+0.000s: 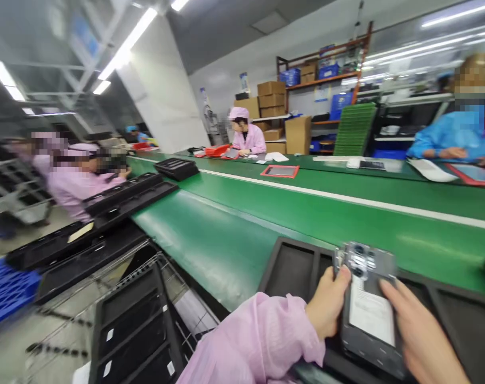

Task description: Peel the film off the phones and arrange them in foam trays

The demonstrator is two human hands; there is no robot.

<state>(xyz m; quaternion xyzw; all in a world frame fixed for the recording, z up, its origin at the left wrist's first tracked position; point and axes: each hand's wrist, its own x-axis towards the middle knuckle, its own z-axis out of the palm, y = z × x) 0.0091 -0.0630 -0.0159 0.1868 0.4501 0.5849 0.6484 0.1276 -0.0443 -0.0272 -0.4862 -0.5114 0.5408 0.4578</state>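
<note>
A dark smartphone is held back side up between my two hands, with round camera lenses at its far end and a white printed label on its back. My left hand is closed on its left edge, the thumb near the lenses. Along the right edge my right hand grips it, thumb laid on the back; its other fingers are hidden. Beneath the phone lies a black tray with compartments. A light strip shows beside the lenses; I cannot tell what it is.
A green conveyor belt runs ahead. Black trays stand on a wire rack at left, near a blue crate. A red-edged tray lies on the far side. Co-workers in pink and blue sit across the belt.
</note>
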